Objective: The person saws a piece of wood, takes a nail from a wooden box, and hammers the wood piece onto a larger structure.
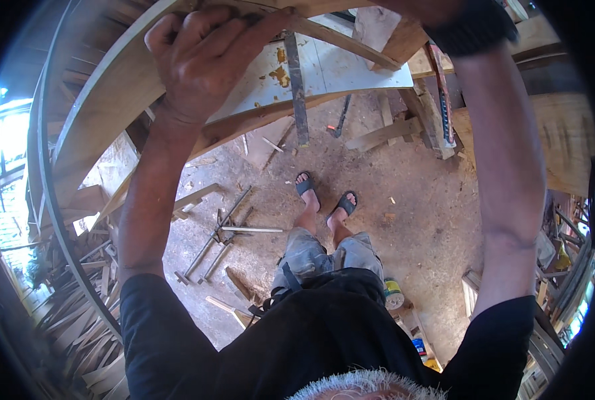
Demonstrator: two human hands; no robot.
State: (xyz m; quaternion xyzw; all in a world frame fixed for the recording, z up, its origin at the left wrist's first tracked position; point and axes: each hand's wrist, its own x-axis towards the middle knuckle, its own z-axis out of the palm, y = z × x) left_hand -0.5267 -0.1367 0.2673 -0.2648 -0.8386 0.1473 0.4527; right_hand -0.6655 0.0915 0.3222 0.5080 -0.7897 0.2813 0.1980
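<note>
My left hand (207, 57) is raised to the top of the view. Its fingers curl on the edge of a wooden board, and the index finger stretches along it. A narrow wooden strip (347, 43) slants down to the right from near that fingertip. Only the back part of my right hand (427, 9) shows at the upper edge, above a black wristband (472, 30); its fingers are out of sight. Below the hands lies a white work surface (341, 70) with brown stains, and a dark metal bar (296, 90) crosses its near edge.
Long curved boards (111, 87) rise on the left, above a heap of wood offcuts (77, 320). Metal bar clamps (217, 233) lie on the floor left of my feet. A red clamp bar (441, 93) hangs at the right. A tin (393, 295) stands beside my legs.
</note>
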